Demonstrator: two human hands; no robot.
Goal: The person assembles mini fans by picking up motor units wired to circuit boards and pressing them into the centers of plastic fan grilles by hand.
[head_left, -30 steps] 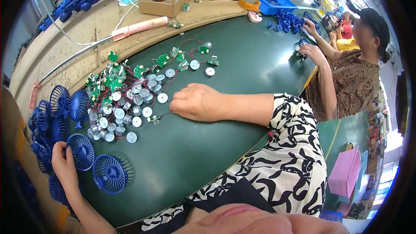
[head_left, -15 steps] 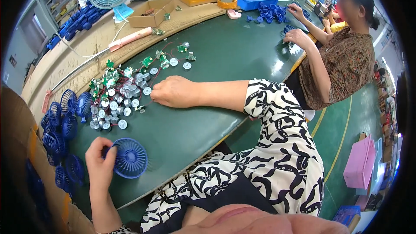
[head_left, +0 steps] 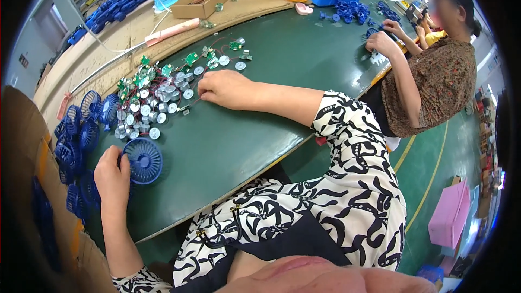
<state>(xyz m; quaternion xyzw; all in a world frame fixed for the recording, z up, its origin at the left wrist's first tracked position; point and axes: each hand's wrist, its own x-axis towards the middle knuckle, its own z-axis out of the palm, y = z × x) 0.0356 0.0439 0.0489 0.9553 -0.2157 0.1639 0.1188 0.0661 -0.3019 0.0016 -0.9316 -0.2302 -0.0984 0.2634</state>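
My left hand grips a round blue fan grille by its left rim, the grille lying flat on the green table near its front left edge, just beside a stack of more blue grilles. My right hand rests palm down toward the table's middle, fingers loosely curled at the edge of a heap of small silver motors with green circuit boards; I cannot tell whether they pinch one.

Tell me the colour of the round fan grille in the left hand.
Blue. The round fan grille, held by the left hand, shows in the head view.
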